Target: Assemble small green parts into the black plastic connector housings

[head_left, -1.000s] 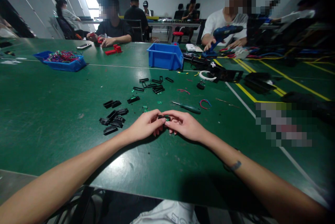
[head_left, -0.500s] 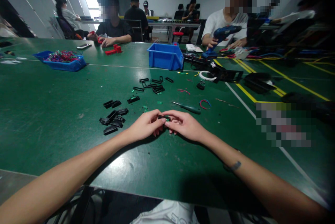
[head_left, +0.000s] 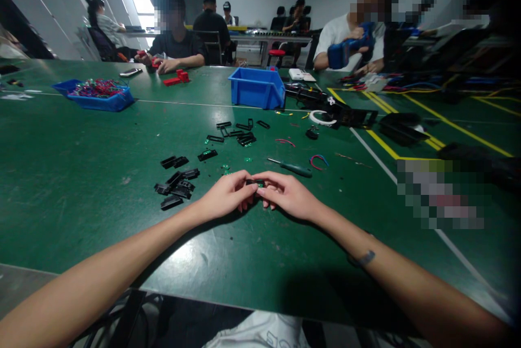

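Observation:
Low over the green table, my left hand (head_left: pixel 228 194) and my right hand (head_left: pixel 285 195) meet, fingertips closed around one small black plastic housing (head_left: pixel 255 181). A bit of green circuit board (head_left: pixel 260 185) shows at its right end, by my right fingertips. Fingers cover most of the part. Left of my hands lies a pile of black plastic housings (head_left: pixel 179 184). Beyond them are several thin black frames (head_left: pixel 240 133) and loose small green boards (head_left: pixel 226 167). A screwdriver (head_left: pixel 291 166) with a green handle rests just past my right hand.
An open blue bin (head_left: pixel 258 88) stands farther back. At far left, a blue tray (head_left: pixel 101 99) holds tangled wires. Red and blue wire pieces (head_left: pixel 318 162) lie right of the screwdriver. Across the table, one person handles red parts (head_left: pixel 177 77); another holds a blue power drill (head_left: pixel 345 52).
My hands and the black housing stay almost still. Across the table, the person at right has raised and turned the blue drill towards their body.

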Motion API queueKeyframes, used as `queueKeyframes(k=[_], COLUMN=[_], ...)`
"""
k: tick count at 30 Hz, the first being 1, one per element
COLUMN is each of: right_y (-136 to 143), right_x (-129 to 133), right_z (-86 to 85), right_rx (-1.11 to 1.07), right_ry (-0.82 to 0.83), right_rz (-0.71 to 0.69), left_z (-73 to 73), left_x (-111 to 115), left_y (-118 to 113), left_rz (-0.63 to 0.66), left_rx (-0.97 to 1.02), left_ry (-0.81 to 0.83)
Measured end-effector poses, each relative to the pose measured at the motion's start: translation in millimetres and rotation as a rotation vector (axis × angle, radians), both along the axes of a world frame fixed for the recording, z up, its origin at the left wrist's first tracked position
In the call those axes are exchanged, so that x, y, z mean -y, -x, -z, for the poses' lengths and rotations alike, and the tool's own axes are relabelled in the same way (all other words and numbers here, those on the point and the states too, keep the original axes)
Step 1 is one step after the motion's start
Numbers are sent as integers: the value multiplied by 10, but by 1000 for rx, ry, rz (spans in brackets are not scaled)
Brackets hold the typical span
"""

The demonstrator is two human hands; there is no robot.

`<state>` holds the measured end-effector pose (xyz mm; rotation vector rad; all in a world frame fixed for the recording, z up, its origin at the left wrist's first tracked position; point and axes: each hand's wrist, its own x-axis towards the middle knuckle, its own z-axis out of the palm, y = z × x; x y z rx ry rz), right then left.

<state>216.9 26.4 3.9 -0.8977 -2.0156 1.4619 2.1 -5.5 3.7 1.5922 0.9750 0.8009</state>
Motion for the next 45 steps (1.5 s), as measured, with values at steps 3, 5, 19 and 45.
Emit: queueKeyframes(k=[3,5,19,45], right_y=[0,0,6,2], right_x=[3,6,-4,3], right_z=[3,3,26,-13], right_rx=[4,5,2,-16], right_ry=[1,5,45,78], right_rz=[5,8,19,11], left_z=[-4,-2,-9,5], left_x=[1,1,4,3], left_y=[-2,-2,-5,-6], left_rz=[-2,-1,7,11], left_rx=[2,3,1,12], left_ry=[0,5,8,10])
